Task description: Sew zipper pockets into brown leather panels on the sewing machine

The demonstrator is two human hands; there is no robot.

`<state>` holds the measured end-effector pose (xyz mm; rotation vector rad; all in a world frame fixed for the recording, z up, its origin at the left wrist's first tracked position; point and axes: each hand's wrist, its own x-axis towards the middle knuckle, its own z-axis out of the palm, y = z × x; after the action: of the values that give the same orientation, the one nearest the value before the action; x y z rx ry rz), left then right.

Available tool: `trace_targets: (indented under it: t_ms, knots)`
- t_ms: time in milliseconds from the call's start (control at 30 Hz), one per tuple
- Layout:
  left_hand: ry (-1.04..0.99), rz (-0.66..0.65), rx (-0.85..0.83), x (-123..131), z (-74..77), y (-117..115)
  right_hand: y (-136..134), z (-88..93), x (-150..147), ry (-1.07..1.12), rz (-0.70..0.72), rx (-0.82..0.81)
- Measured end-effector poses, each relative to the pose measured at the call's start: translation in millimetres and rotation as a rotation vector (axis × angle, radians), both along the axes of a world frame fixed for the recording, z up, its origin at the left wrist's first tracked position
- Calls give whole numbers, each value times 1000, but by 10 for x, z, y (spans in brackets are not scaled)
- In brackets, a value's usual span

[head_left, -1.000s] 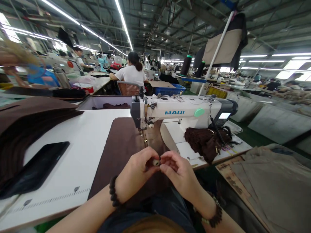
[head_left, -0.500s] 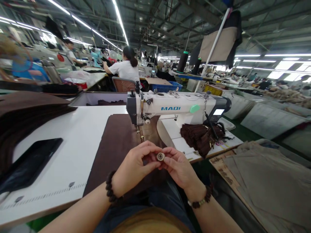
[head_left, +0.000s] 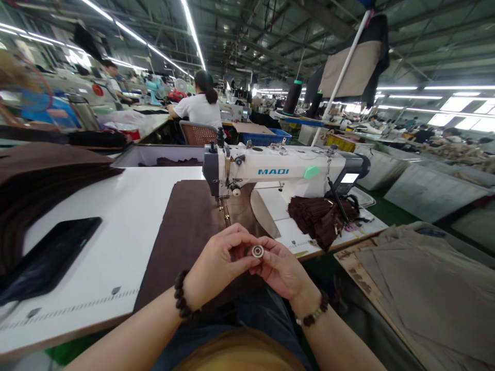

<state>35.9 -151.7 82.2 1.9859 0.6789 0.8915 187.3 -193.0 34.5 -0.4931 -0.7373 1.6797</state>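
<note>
A small round metal piece (head_left: 257,251), like a bobbin or its case, sits between the fingertips of both hands. My left hand (head_left: 222,257) pinches it from the left, thumb below and fingers above. From the right, my right hand (head_left: 280,268) grips it with thumb and fingers. Just beyond them stands a white sewing machine (head_left: 259,167), its needle area over a dark brown fabric piece (head_left: 181,226). A zipper strip (head_left: 227,214) lies on the fabric beneath the presser foot.
On the white table (head_left: 116,221) lies a black phone (head_left: 54,252), with stacked brown fabric (head_left: 46,180) behind it. Gathered brown zipper pieces (head_left: 317,214) rest right of the machine. Grey-brown panels (head_left: 429,288) lie at the right. A seated person (head_left: 201,105) is beyond.
The round piece has turned slightly, its face now more toward the camera. My right hand's fingers have shifted a little around it. The whole view has moved slightly.
</note>
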Motion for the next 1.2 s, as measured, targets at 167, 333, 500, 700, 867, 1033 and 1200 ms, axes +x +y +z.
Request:
trace_targets:
  t_ms: [167,333,500,700,867,1033,1200]
  knots:
    - [-13,31,-3,-4,-43,3,20,-21,-44,-11,17,-24]
    - [42,120,-75,-55,-142,64,90,-16,-65,-265,-162,-17]
    - [344,67,-186,-222,-224,365,384,85,-61,-889,-558,217]
    - [392,26,-222,-318,-399,725,908,156,-210,-1274,-911,515]
    - [326,71,-205,-344,-533,803,1122,131,-283,-1324,-1005,637]
    - [278,57,-199,-360,-555,813,1152,118,-282,-1316,-1041,683]
    - [260,36,-196,-330,-560,814,1161,75,-251,-1277,-1041,686]
